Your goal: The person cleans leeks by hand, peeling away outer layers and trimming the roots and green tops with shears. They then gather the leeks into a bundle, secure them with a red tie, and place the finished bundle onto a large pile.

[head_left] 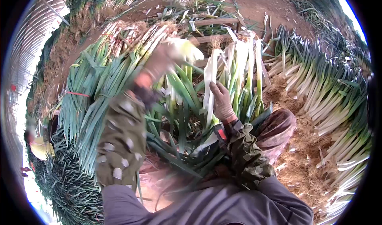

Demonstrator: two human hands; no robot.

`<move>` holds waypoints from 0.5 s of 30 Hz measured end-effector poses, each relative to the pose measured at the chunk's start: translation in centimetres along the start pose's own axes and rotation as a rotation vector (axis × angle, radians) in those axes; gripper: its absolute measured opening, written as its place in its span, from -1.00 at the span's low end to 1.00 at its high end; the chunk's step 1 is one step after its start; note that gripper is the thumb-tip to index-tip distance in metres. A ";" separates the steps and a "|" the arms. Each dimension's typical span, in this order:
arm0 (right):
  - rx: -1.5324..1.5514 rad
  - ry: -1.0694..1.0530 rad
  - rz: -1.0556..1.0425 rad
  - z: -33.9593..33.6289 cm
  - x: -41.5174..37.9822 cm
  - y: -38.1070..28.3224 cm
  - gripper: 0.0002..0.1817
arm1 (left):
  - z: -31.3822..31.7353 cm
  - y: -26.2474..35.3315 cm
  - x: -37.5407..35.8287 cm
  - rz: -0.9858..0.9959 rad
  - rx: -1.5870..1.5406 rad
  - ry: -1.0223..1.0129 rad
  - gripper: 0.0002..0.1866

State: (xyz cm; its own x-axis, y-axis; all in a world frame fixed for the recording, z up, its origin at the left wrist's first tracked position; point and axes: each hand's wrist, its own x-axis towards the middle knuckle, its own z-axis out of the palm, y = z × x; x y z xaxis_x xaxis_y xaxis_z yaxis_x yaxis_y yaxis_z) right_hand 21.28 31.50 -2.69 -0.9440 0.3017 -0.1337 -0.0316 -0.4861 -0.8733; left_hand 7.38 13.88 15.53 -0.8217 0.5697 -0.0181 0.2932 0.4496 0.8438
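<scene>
My right hand [223, 101], in a pale glove, is closed round the white stalk of a long green onion [213, 72], which stands upright with its roots at the top. My left hand [159, 60], also gloved, is smeared by motion at the upper middle. Beside its fingers is a blurred pale yellow-white piece [185, 50]; whether the hand grips it I cannot make out. Several white-stemmed onions [242, 66] stand just right of my right hand. Green leaves [181, 129] spread between my forearms.
Tied onion bundles [91, 82] lean at the left, one with a red band [77, 94]. On the right lies a long row of onions [318, 94] with shaggy roots [300, 153]. Wooden bars [215, 22] are beyond my hands. Bare soil [254, 2] shows farther back.
</scene>
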 end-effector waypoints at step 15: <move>-0.459 -0.350 -0.018 -1.2 -2.0 -4.6 -0.77 | 9.8 -7.6 -0.4 0.131 -0.356 -0.236 -0.81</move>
State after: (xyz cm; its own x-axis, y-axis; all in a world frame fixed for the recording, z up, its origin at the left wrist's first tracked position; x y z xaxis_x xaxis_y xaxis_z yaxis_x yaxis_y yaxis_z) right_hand 23.76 34.15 1.06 -0.9995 -0.0204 -0.0225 0.0236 -0.0543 -0.9982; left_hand 10.32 16.97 3.82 -0.6429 0.7658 0.0142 0.1666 0.1218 0.9785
